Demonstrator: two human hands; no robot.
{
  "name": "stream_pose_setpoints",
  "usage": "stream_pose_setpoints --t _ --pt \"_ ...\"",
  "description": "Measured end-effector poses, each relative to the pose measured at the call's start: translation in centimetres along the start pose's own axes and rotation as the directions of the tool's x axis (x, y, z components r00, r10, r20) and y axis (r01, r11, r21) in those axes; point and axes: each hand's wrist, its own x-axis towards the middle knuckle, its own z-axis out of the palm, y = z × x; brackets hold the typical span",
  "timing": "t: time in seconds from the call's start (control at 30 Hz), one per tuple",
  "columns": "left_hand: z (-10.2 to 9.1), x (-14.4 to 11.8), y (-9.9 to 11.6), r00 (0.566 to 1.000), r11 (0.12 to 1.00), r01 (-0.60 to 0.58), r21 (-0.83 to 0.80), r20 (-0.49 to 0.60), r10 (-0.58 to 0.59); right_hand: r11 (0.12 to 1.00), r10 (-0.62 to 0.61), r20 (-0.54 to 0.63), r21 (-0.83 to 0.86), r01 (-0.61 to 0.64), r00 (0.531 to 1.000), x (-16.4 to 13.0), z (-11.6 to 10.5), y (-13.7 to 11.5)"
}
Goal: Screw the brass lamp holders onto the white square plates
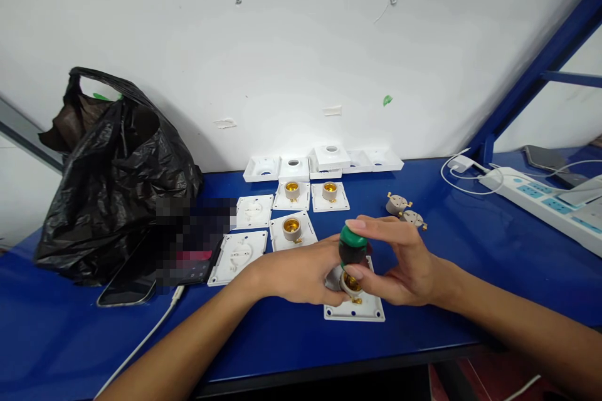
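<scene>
Holding the screwdriver (352, 244) upright in the socket (350, 285) matters most — right hand (404, 266) closed round its green handle, left hand (301, 276) curled against the socket on the plate (357, 310) near the table's (470, 301) front edge. Press straight down, I'd judge — tilt risks slipping.

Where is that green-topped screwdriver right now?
The screwdriver stands upright at centre front of the head view, gripped by the right hand over a lamp socket that the left hand steadies.
</scene>
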Motion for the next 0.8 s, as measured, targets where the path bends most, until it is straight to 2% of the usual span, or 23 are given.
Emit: stream_pose_setpoints --t 0.8 --pt "0.01 -0.07 0.06 1.0 1.0 -0.02 0.012 -0.017 0.02 1.0 0.002 0.007 0.006 -0.002 1.0 0.07 0.09 0.04"
